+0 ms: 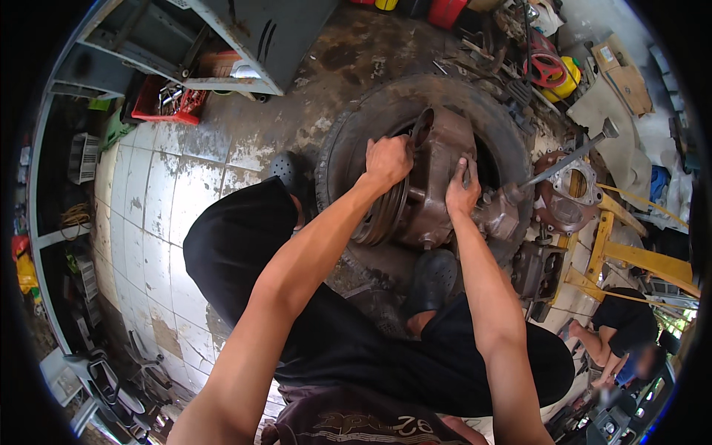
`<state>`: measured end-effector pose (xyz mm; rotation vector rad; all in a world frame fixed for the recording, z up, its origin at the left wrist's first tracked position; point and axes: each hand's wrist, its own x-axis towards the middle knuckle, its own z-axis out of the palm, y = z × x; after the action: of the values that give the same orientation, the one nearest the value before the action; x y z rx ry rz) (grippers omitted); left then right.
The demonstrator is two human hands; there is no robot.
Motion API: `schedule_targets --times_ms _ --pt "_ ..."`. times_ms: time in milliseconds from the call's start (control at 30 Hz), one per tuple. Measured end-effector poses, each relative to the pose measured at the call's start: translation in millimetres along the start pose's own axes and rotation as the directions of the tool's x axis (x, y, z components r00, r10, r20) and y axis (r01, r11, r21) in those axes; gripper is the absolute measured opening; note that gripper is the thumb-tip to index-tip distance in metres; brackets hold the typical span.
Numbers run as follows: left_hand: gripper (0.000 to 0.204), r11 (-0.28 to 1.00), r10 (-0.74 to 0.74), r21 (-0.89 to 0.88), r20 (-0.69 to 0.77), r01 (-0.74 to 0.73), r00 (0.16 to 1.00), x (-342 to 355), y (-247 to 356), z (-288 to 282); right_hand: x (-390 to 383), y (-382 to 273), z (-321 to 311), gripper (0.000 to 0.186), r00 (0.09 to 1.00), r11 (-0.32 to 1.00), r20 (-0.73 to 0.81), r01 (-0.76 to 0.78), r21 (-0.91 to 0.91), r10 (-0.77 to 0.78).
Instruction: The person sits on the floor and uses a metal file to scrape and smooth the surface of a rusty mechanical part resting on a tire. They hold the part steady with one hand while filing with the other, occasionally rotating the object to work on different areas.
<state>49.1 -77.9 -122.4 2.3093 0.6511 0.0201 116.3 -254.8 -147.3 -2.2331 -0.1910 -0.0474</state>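
A heavy brown metal gearbox-like housing (432, 174) rests on a large worn tyre (354, 132) laid flat on the floor. Round ribbed metal, like a pulley or drum, sits on its left side (383, 215). My left hand (389, 161) is closed at the upper left of the housing, beside a round opening (423, 127); what its fingers curl around is hidden. On the right part of the housing lies my right hand (463, 191), its fingers stretched along the surface. A long grey metal rod (567, 159) with a flared end slants up from the housing's right side.
Round cast metal parts (567, 196) and a yellow metal frame (630, 256) stand at right. A co-worker (623, 326) crouches at lower right. Grey metal shelving (256, 44) and a red crate of tools (167, 102) are at upper left. My shoes flank the tyre.
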Motion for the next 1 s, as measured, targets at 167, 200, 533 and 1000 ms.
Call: schedule_targets --times_ms 167,200,533,1000 --pt "0.026 0.999 -0.022 0.03 0.084 0.019 0.996 2 13 9 1 -3 -3 0.036 1.0 1.0 0.021 -0.016 0.007 0.016" --pt "0.027 0.997 -0.029 0.079 0.119 0.02 0.993 0 19 8 1 -4 -4 0.036 1.0 1.0 0.02 -0.015 0.019 0.014" --pt "0.049 0.873 0.298 0.441 -0.141 -0.21 0.944 -46 29 55 2 -9 -3 0.036 1.0 1.0 0.016 -0.001 0.012 0.001" --pt "0.055 0.954 -0.224 -0.253 -0.231 0.164 0.947 -18 72 91 4 -2 -5 0.039 1.0 0.997 0.022 0.007 0.072 -0.009"
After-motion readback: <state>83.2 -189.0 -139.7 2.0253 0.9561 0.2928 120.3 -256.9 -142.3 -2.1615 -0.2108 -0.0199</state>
